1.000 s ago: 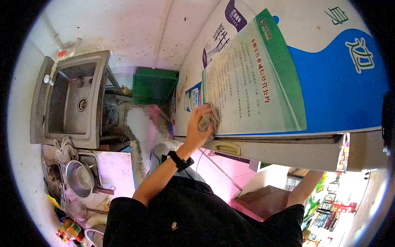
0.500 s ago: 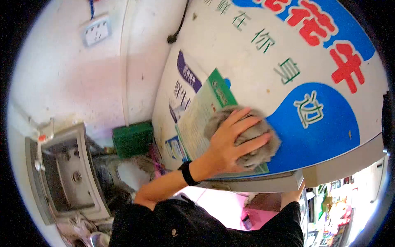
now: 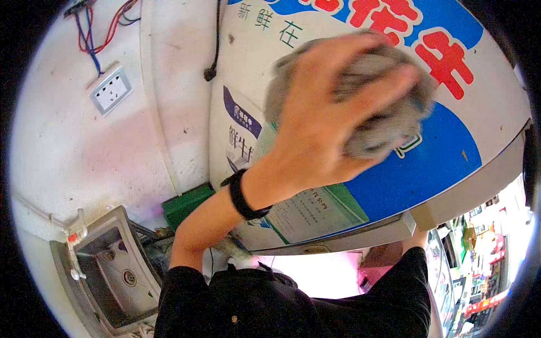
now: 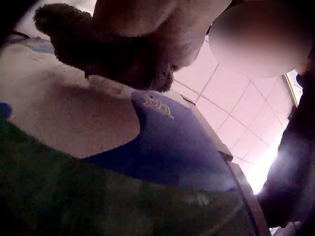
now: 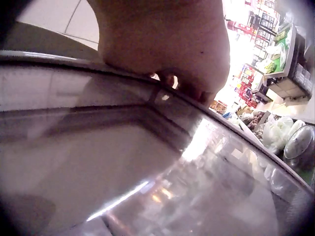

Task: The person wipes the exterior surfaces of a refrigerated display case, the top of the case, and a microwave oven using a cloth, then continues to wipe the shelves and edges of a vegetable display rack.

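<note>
My left hand (image 3: 315, 121) grips a bunched grey cloth (image 3: 377, 132), fingers spread and bent over it, against the side panel (image 3: 439, 143) of a tall white cabinet with blue and red printing. In the left wrist view the fuzzy cloth (image 4: 108, 56) lies along the panel above the blue patch. Below the hand, a green-bordered paper notice (image 3: 315, 214) is stuck on the panel, partly covered by the forearm. The right wrist view has my right hand (image 5: 170, 42) with fingers curled over the rim of a glossy glass door (image 5: 88, 152); its fingertips are mostly hidden.
A metal sink (image 3: 115, 270) stands at the lower left, near a green box (image 3: 189, 205). A wall socket (image 3: 111, 90) with loose wires and a black cord (image 3: 211, 73) sit beside the cabinet. Shelves of goods (image 3: 479, 265) show at the right.
My left hand has swept the cloth from low on the notice up across the panel to near the red lettering. The head view has tilted upward. My right arm stays low at the right.
</note>
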Tool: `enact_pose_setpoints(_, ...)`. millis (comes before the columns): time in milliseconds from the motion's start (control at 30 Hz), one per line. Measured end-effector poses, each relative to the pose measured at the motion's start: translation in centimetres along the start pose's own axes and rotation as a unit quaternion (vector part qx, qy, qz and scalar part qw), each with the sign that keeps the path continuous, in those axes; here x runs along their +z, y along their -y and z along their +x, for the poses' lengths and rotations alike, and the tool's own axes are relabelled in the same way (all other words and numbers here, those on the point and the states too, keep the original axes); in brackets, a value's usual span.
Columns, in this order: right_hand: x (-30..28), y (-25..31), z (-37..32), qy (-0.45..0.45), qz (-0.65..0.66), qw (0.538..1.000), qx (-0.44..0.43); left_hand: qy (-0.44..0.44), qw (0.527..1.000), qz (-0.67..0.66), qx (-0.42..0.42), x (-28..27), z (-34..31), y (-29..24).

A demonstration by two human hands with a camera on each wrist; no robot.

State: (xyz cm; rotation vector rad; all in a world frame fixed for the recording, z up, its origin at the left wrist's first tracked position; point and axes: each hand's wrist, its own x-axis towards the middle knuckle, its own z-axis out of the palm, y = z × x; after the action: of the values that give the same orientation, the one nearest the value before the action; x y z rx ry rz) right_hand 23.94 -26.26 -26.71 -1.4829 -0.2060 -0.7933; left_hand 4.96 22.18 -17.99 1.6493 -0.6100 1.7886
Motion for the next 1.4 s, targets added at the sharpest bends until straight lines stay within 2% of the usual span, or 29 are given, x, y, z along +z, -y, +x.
enact_pose_setpoints(67,0.2,0.2,-0.5,-0.001,-0.003,1.0,-0.003,0.047,0.998,-0.038,0.029,1.7,0.6,0.4)
enact_pose_setpoints(167,0.1,0.4,-1.8,-0.008,-0.005,1.0,-0.006,0.036,0.998,0.041,0.018,1.9,-2.2,1.0)
enact_pose_setpoints(200,0.0,0.6,-2.0,-0.007,-0.008,1.0,-0.01,0.025,0.999,0.046,0.004,1.6,-4.5,1.5)
enact_pose_setpoints(333,0.2,0.7,-2.7,-0.009,-0.005,1.0,-0.014,0.105,0.98,0.105,-0.131,-1.5,-12.5,0.7)
enact_pose_setpoints(400,0.6,0.7,-2.8,-0.01,0.006,1.0,-0.015,0.113,0.979,0.098,-0.139,-2.3,-16.0,0.8)
enact_pose_setpoints(467,0.9,0.6,-3.1,-0.007,0.006,1.0,-0.014,0.122,0.977,0.092,-0.151,-3.2,-16.7,0.7)
enact_pose_setpoints(533,1.1,0.7,-3.4,-0.006,0.009,1.0,-0.013,0.08,0.981,0.016,-0.177,-3.8,-16.3,1.0)
enact_pose_setpoints(567,1.3,0.7,-3.5,-0.006,0.012,1.0,-0.014,0.081,0.981,0.02,-0.176,-4.3,-15.9,1.1)
enact_pose_setpoints(633,1.4,0.9,-3.7,-0.007,0.013,1.0,-0.016,-0.054,0.976,0.006,-0.211,-5.1,-14.7,1.3)
enact_pose_setpoints(667,1.3,1.0,-3.9,-0.006,0.01,1.0,-0.018,-0.049,0.976,0.006,-0.213,-5.5,-15.4,1.5)
enact_pose_setpoints(733,1.4,1.1,-4.2,-0.004,0.004,1.0,-0.022,-0.208,0.928,-0.001,-0.308,-6.0,-18.1,2.2)
enact_pose_setpoints(767,1.5,1.2,-4.4,-0.002,0.003,1.0,-0.024,-0.203,0.929,0.002,-0.31,-6.1,-19.5,1.9)
enact_pose_setpoints(833,1.6,1.3,-4.8,-0.004,-0.001,1.0,-0.028,-0.135,0.951,0.161,-0.228,-5.9,-21.4,0.7)
enact_pose_setpoints(900,1.6,1.4,-5.1,-0.004,-0.003,0.999,-0.033,-0.137,0.971,0.067,-0.186,-3.8,-21.6,0.1)
enact_pose_setpoints(967,1.6,1.5,-5.6,-0.003,-0.007,0.999,-0.035,0.033,0.984,0.119,-0.126,-2.6,-20.0,-1.1)
enact_pose_setpoints(1067,1.5,1.7,-6.1,0.0,-0.011,0.999,-0.04,0.071,0.981,0.106,-0.143,-0.2,-14.3,-0.3)
enact_pose_setpoints(1233,2.4,1.6,-6.3,0.01,-0.011,0.999,-0.042,0.035,0.979,0.152,-0.128,-1.1,-7.7,5.0)
enact_pose_setpoints(1267,2.8,1.7,-6.2,0.015,-0.008,0.999,-0.041,0.035,0.985,0.129,-0.109,-1.5,-6.8,5.9)
enact_pose_setpoints(1333,3.2,1.7,-6.1,0.021,-0.005,0.999,-0.039,0.019,0.993,0.109,-0.044,-2.9,-6.5,6.8)
enact_pose_setpoints(1367,3.7,1.6,-6.0,0.023,0.0,0.999,-0.041,0.015,0.993,0.111,-0.046,-3.9,-7.3,6.4)
enact_pose_setpoints(1400,3.8,1.6,-6.0,0.022,0.001,0.999,-0.04,-0.025,0.99,0.122,-0.069,-5.0,-8.7,5.6)
